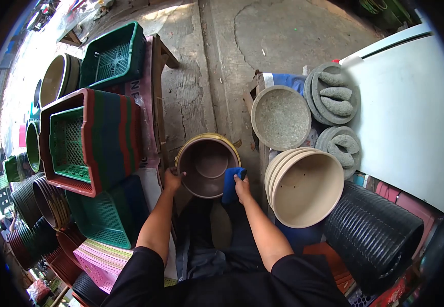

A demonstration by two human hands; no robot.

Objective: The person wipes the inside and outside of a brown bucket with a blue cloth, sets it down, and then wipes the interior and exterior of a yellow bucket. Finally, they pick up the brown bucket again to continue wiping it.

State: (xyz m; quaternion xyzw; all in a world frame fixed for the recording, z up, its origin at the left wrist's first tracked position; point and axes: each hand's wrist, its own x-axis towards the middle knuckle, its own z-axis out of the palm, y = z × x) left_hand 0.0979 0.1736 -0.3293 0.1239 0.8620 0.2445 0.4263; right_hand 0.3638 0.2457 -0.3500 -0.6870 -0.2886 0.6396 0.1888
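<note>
Head camera view: the left hand [174, 179] grips the left rim of a brown basin [201, 176]; the right hand [242, 187] clutches a bunched blue cloth [229, 186] against the right rim. The basin is held in front of the person's legs. Wiping it seems the step in hand; the next move likely calls for a steady left grip while the cloth follows the wall. Outward, stacked crates [110, 140] lie left, cream pots [311, 190] and a stone bowl [282, 117] right.
</note>
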